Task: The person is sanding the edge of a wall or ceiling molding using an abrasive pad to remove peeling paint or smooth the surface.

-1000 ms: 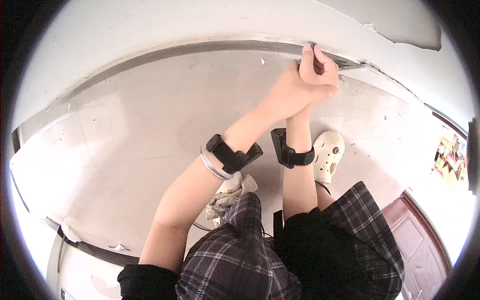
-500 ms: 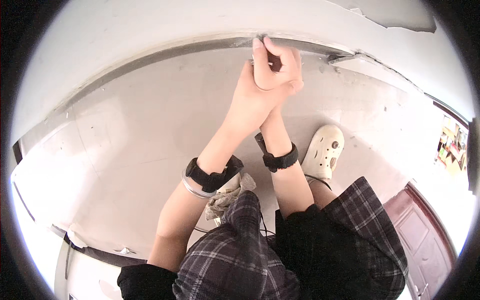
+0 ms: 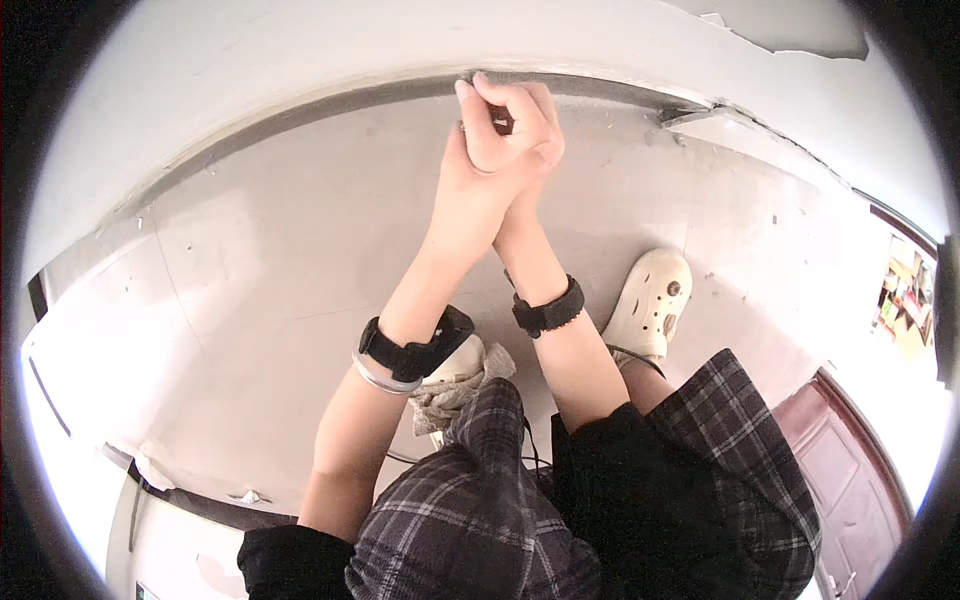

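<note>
at the far left, a crumpled white scrap [image 3: 151, 473] lies low on the pale, glossy tiled floor [image 3: 290, 250], with a smaller, jagged white scrap [image 3: 249, 497] right of it. ahead, a long, dark grey strip [image 3: 400, 91] follows the foot of the off-white painted wall [image 3: 330, 45], bending with the lens.

the left forearm wears a silver-coloured metal bangle [image 3: 386, 382] and a black fabric wrist strap [image 3: 395, 355]; its left hand [image 3: 475, 195] is wrapped over the other hand, though how tightly its fingers close i cannot tell. the right hand [image 3: 530, 120] is partly covered by it; thumb and forefinger, seemingly its own, come nearly together at the strip. a dark spot shows at their tips, but whether it is something gripped i cannot tell.

as for progress, the fingertips appear to be at the strip already, with stretches of it untouched on both sides. no finished part stands out from an unfinished one, so how much is left cannot be judged.

farther right are a cream perforated clog [image 3: 650, 300], a raised, pale flat piece [image 3: 705, 122] near the strip's end, and a reddish-brown panelled door [image 3: 850, 480].
</note>
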{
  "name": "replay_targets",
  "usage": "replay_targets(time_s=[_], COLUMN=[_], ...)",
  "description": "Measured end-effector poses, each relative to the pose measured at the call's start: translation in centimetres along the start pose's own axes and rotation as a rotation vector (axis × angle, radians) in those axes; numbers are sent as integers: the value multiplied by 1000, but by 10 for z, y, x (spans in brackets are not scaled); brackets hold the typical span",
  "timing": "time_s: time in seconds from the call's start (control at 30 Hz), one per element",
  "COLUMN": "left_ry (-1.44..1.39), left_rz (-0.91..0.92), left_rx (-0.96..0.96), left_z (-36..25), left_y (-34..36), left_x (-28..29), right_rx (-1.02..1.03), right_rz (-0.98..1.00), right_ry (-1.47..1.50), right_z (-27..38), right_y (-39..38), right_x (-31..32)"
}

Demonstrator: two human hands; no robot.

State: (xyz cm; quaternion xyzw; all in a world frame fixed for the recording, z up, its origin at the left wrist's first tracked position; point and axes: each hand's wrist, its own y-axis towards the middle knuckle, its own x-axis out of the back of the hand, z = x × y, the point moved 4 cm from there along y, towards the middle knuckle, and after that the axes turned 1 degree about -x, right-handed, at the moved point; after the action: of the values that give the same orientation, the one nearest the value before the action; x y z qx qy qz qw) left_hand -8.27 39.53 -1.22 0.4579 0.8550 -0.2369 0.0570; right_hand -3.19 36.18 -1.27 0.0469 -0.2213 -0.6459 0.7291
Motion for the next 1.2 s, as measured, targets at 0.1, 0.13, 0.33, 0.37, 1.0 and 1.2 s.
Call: replay_targets(time_s=[0.1, 0.13, 0.33, 0.37, 1.0, 1.2], left_ry=[-24, 33, 244, 245, 252, 236], left_rz=[-53, -15, 166, 164, 198, 225], left_rx=[-38, -43, 54, 53, -68, -2], left_z=[-10, -10, -11, -11, -3, 2], left_y=[-5, -4, 13, 13, 17, 26], left_x=[-4, -10, -27, -27, -59, -62], right_rx=[69, 70, 62, 62, 40, -15], right_rz=[0, -85, -195, -194, -251, -272], right_ry=[55, 16, -73, -71, -70, -247], right_z=[3, 2, -19, -17, -29, -27], right_y=[0, 3, 19, 19, 29, 35], right_x=[1, 8, 30, 30, 57, 57])
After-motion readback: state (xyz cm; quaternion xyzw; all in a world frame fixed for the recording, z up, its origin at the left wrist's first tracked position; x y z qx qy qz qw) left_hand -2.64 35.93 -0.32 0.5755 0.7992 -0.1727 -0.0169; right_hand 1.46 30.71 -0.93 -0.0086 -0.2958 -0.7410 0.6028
